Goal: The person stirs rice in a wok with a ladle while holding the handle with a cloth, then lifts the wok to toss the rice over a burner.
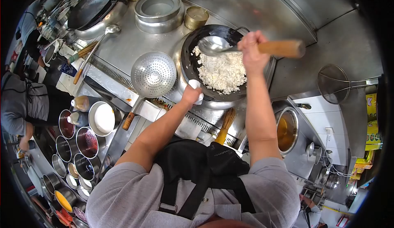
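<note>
Grey shirt (123, 191) nearest; right grip (253, 51) holds wooden-handled steel ladle (214, 44), left grip (191, 95) white cloth (194, 83) at round black wok (189, 55). Apparently stir-frying white rice (221, 75); next turn likely needs steady wok

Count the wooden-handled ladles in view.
2: one ladle in the right hand, over the wok; the second ladle at upper left, left of the perforated strainer. Others may be hidden in clutter.

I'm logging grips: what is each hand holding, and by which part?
Right hand: ladle, gripped where shaft meets wooden handle. Left hand: white cloth, apparently mid-length, at the wok; whether the wok is gripped too is hidden.
</note>
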A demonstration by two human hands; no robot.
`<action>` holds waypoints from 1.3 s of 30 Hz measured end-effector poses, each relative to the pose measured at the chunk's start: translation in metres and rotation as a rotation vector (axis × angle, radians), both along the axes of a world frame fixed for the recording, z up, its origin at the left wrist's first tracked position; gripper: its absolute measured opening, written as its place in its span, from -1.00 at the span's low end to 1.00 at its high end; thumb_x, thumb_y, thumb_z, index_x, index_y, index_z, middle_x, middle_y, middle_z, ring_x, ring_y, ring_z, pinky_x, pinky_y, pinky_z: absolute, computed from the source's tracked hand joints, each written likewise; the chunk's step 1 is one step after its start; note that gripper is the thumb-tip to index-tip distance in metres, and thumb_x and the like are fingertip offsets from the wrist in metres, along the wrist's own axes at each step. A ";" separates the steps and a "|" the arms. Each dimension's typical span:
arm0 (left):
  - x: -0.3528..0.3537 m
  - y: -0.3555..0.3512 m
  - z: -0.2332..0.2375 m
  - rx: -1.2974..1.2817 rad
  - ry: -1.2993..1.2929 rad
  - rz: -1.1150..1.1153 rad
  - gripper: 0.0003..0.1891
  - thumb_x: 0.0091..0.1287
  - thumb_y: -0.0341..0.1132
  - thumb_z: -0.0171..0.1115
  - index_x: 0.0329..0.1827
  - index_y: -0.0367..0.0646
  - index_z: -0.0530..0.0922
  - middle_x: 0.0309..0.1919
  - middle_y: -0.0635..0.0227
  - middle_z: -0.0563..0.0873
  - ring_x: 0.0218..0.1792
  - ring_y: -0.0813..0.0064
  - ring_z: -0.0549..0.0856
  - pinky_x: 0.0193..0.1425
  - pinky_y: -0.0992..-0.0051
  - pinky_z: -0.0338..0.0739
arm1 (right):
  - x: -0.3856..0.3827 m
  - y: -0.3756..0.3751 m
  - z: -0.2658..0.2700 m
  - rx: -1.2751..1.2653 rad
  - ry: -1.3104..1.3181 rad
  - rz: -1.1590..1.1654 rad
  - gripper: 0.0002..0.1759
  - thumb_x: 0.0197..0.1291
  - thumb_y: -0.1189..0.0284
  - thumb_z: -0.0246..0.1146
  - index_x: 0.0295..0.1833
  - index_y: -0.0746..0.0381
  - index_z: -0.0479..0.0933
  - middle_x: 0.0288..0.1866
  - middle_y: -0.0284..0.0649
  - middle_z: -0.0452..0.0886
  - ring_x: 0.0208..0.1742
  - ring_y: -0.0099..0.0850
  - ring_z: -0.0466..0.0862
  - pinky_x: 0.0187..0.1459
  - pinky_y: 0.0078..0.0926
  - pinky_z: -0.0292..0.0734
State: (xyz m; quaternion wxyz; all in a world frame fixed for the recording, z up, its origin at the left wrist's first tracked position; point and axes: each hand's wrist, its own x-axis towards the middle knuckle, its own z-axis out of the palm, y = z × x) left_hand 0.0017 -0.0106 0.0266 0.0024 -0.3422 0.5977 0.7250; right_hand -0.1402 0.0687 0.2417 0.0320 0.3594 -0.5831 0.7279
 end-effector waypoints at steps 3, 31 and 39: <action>0.002 0.004 -0.011 -0.007 0.011 -0.040 -0.54 0.08 -0.31 0.22 0.04 -0.41 0.48 -0.17 0.07 0.67 -0.21 0.26 0.67 -0.14 0.32 0.54 | -0.029 -0.012 -0.053 0.178 -0.064 -0.087 -0.58 0.20 0.25 0.30 -0.60 0.22 0.36 -0.68 -0.44 0.39 -0.63 -0.63 0.35 -0.57 -0.58 0.23; -0.007 -0.006 -0.045 0.001 0.084 -0.095 -0.65 0.11 -0.31 0.22 -0.11 -0.38 0.50 -0.38 0.17 0.64 -0.43 0.35 0.64 -0.38 0.36 0.53 | 0.003 0.042 -0.041 -0.068 -0.203 -0.090 -0.68 0.26 0.39 0.26 -0.50 0.19 0.33 -0.72 -0.44 0.25 -0.73 -0.65 0.25 -0.67 -0.63 0.17; 0.005 -0.016 -0.021 0.366 -0.110 -0.264 -0.68 0.23 -0.05 0.26 -0.16 -0.09 0.48 -0.45 0.37 0.62 -0.47 0.43 0.64 -0.39 0.32 0.58 | 0.027 0.076 0.027 -0.072 -0.261 -0.409 -0.76 0.28 0.38 0.23 -0.38 0.25 0.38 -0.72 -0.45 0.24 -0.75 -0.64 0.22 -0.68 -0.61 0.17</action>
